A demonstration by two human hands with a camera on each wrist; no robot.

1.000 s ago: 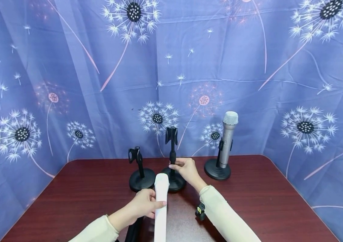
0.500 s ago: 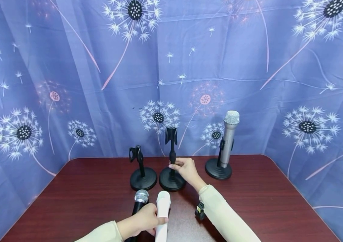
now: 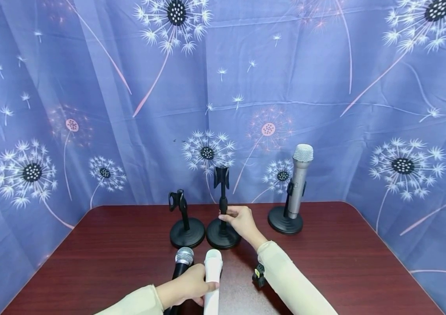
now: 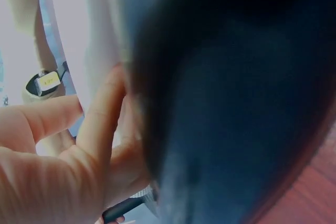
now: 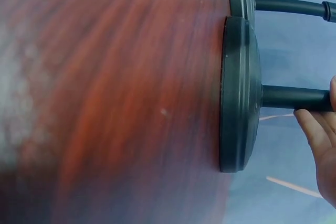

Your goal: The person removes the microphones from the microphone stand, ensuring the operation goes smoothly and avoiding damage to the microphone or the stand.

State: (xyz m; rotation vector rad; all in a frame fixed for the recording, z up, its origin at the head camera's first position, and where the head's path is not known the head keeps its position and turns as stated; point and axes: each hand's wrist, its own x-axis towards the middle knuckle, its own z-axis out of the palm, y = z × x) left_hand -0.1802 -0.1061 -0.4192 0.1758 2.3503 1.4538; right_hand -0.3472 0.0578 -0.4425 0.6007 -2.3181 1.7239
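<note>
In the head view my left hand (image 3: 187,283) grips a white microphone (image 3: 213,264) by its body, thumb across the top. Beside it lies a black microphone (image 3: 183,258) with a silver head, partly hidden by that hand. A large dark blurred shape (image 4: 226,103) fills the right of the left wrist view, next to the white microphone (image 4: 84,24). My right hand (image 3: 242,222) pinches the pole of the middle microphone stand (image 3: 223,239), whose clip holds nothing. The right wrist view shows fingers on the pole (image 5: 291,97) above the round base (image 5: 240,103).
A shorter black stand (image 3: 187,234) with an unfilled clip is left of the middle one. To the right, another stand (image 3: 284,221) bears a silver microphone (image 3: 298,183). A patterned blue curtain (image 3: 160,144) hangs behind the red-brown table (image 3: 120,245).
My left hand has drawn the white microphone down and back toward me, baring the black microphone's silver head. The right hand keeps its hold on the stand's pole.
</note>
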